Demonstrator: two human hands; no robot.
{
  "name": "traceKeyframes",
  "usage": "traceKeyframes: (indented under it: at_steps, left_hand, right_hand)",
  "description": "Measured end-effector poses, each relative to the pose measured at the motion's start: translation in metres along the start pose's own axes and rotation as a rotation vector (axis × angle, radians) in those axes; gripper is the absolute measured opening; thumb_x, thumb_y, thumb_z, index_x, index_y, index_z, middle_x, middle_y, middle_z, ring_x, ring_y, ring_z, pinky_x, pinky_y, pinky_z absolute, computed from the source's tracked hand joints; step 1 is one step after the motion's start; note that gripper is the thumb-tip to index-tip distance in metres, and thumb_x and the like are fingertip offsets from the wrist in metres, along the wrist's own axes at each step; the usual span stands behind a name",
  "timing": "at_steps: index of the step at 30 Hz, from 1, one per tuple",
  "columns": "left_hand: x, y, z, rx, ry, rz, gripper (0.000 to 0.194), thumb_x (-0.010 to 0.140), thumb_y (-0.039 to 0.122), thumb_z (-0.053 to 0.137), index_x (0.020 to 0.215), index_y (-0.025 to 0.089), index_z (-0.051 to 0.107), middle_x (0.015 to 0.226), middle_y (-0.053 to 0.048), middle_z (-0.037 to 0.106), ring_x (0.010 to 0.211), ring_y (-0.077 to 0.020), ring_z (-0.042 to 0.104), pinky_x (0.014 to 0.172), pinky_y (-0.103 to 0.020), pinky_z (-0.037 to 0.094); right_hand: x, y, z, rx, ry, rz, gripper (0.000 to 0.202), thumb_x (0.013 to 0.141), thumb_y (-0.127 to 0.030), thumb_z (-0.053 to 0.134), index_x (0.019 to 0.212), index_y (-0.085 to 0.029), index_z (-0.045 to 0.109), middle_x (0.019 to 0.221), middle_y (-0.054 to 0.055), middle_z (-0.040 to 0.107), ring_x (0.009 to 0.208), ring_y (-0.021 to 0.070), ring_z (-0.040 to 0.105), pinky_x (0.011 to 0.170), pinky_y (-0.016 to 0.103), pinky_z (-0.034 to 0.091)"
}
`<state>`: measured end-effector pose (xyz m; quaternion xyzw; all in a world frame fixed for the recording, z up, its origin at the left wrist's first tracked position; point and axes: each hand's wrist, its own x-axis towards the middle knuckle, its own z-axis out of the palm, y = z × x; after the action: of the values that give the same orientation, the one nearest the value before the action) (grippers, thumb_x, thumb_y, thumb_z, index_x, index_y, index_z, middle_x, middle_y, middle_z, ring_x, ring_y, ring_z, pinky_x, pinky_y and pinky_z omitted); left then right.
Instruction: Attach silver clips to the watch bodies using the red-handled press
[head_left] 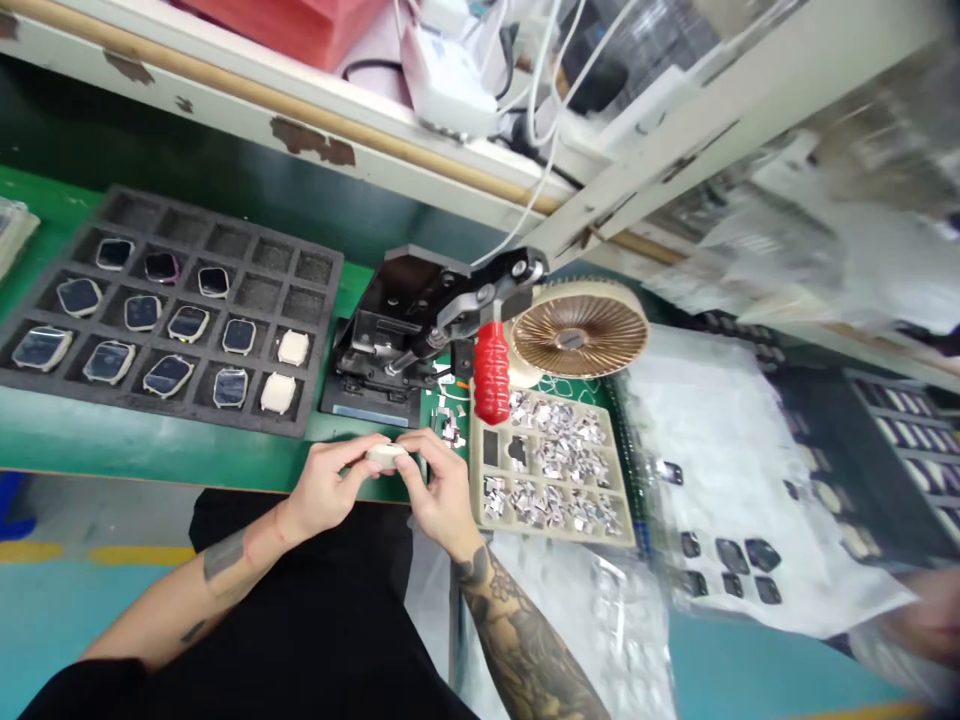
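Observation:
Between the fingertips of both hands, at the bench's front edge, is a small cream-coloured watch case (385,456), seen nearly edge-on. My left hand (330,484) pinches its left side, and my right hand (439,488) grips its right side. Just beyond the hands stands a black toggle press (394,320) with a red handle (492,375). To the left lies a dark foam tray (180,410), whose pockets hold several watch cases with dark screens. Two cream cases in its right column, such as this one (278,393), show a plain pale face.
A beige compartment box (551,535) of small silvery pieces sits right of the press, with a round fan (577,335) behind it. Farther right, dark square parts lie on a white plastic sheet (697,440). A shelf edge (300,140) runs above the bench. A blurred hand shows at far right.

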<state>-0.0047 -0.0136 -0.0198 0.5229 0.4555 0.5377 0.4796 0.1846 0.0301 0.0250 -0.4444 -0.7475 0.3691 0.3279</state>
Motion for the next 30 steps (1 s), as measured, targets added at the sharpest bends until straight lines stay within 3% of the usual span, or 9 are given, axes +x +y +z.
traceKeyframes:
  at_steps: [4, 9, 13, 16, 19, 21, 23, 25, 30]
  left_hand:
    - [0.003, 0.001, 0.003, -0.083, -0.020, -0.077, 0.024, 0.109, 0.032, 0.065, 0.125, 0.018, 0.077, 0.099, -0.007, 0.086, 0.087, -0.0208, 0.084, 0.083, -0.029, 0.067]
    - [0.004, 0.000, 0.003, -0.226, -0.049, -0.151, 0.044, 0.109, 0.034, 0.063, 0.150, 0.019, 0.067, 0.112, -0.010, 0.086, 0.104, -0.0253, 0.085, 0.092, -0.036, 0.069]
    - [0.003, -0.004, 0.003, -0.188, -0.057, -0.192, 0.044, 0.096, 0.028, 0.080, 0.139, 0.018, 0.072, 0.120, -0.010, 0.086, 0.111, -0.0279, 0.084, 0.101, -0.040, 0.067]
    - [0.003, -0.003, 0.005, -0.121, -0.046, -0.170, 0.030, 0.093, 0.022, 0.081, 0.121, 0.019, 0.071, 0.115, -0.008, 0.086, 0.104, -0.0246, 0.084, 0.091, -0.034, 0.068]
    - [0.000, 0.005, 0.004, -0.009, -0.013, -0.077, 0.021, 0.094, 0.018, 0.077, 0.114, 0.020, 0.069, 0.109, -0.007, 0.084, 0.094, -0.0202, 0.082, 0.084, -0.030, 0.066]
    - [-0.007, 0.015, -0.002, 0.103, 0.001, 0.060, 0.026, 0.094, 0.017, 0.077, 0.119, 0.020, 0.071, 0.112, -0.008, 0.082, 0.094, -0.0205, 0.081, 0.084, -0.030, 0.067]
    - [-0.015, 0.025, -0.013, 0.247, 0.034, 0.225, 0.034, 0.094, 0.016, 0.078, 0.128, 0.020, 0.072, 0.118, -0.010, 0.081, 0.102, -0.0229, 0.081, 0.090, -0.033, 0.067]
    - [-0.021, 0.033, -0.027, 0.375, 0.087, 0.343, 0.039, 0.096, 0.015, 0.078, 0.134, 0.021, 0.071, 0.119, -0.010, 0.081, 0.107, -0.0242, 0.080, 0.095, -0.034, 0.067]
    - [-0.013, 0.042, -0.062, 0.578, 0.116, 0.396, 0.039, 0.098, 0.014, 0.077, 0.136, 0.021, 0.070, 0.115, -0.009, 0.079, 0.082, -0.0170, 0.077, 0.082, -0.030, 0.066]
  right_hand:
    - [0.010, -0.009, -0.011, -0.188, 0.074, -0.093, 0.017, 0.109, -0.033, 0.061, 0.101, -0.024, 0.073, 0.102, 0.007, 0.075, 0.097, 0.0224, 0.074, 0.087, 0.040, 0.061]
    - [0.074, -0.030, -0.037, -0.475, 0.735, -0.720, 0.062, 0.108, -0.065, 0.051, 0.156, -0.026, 0.053, 0.141, 0.018, 0.061, 0.133, 0.0386, 0.068, 0.107, 0.065, 0.058]
    - [0.131, -0.058, -0.044, -0.450, 0.591, -1.023, 0.041, 0.115, -0.051, 0.037, 0.147, -0.035, 0.058, 0.116, 0.008, 0.069, 0.114, 0.0314, 0.076, 0.099, 0.060, 0.063]
    - [0.155, -0.091, -0.043, -0.224, 0.676, -1.002, 0.045, 0.118, -0.050, 0.024, 0.140, -0.032, 0.059, 0.103, 0.005, 0.064, 0.089, 0.0225, 0.075, 0.081, 0.046, 0.063]
    - [0.152, -0.114, -0.033, -0.144, 0.838, -0.778, 0.052, 0.119, -0.049, 0.020, 0.154, -0.026, 0.050, 0.128, 0.013, 0.062, 0.106, 0.0261, 0.074, 0.087, 0.047, 0.061]
    - [0.130, -0.108, -0.021, -0.162, 0.916, -0.693, 0.047, 0.117, -0.045, 0.031, 0.153, -0.024, 0.053, 0.132, 0.015, 0.062, 0.112, 0.0292, 0.072, 0.085, 0.047, 0.061]
    - [0.097, -0.084, -0.005, -0.133, 0.919, -0.629, 0.036, 0.114, -0.034, 0.041, 0.142, -0.027, 0.064, 0.115, 0.010, 0.067, 0.097, 0.0259, 0.072, 0.077, 0.044, 0.061]
    - [0.064, -0.048, 0.013, -0.154, 0.662, -0.430, 0.035, 0.110, -0.019, 0.046, 0.134, -0.029, 0.069, 0.099, 0.005, 0.071, 0.090, 0.0230, 0.073, 0.081, 0.043, 0.062]
    - [0.047, 0.015, 0.050, -0.482, 0.160, -0.258, 0.050, 0.106, -0.010, 0.046, 0.153, -0.018, 0.060, 0.150, 0.019, 0.065, 0.144, 0.0329, 0.060, 0.121, 0.056, 0.054]
